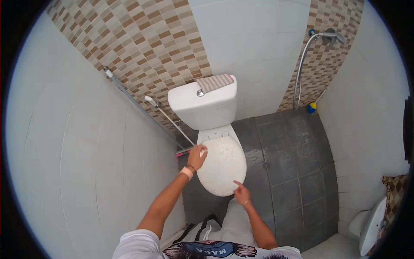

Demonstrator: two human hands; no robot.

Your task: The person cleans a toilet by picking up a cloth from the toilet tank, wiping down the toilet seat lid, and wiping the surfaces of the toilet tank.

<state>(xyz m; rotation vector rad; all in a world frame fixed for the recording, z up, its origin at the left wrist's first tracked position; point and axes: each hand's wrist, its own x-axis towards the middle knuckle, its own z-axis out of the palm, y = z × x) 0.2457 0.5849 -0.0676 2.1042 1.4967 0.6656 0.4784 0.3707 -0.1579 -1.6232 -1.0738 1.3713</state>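
Overlapping the toilet lid [224, 162] are left hand [197, 157] and pointing right hand [242, 194], grip unclear; shirt [207, 249] seemingly lettered "MAGA".

The left hand [197, 157] partly hides the toilet lid [223, 162].

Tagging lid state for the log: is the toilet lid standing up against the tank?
No, the toilet lid lies down in front of the tank, its pale top facing the camera.

I have room to pass over the floor [286, 172] right of the toilet lid [222, 168]; leftward, the spray hose [176, 125] and long pole [137, 103] crowd my way, and the cistern [207, 108] blocks ahead.
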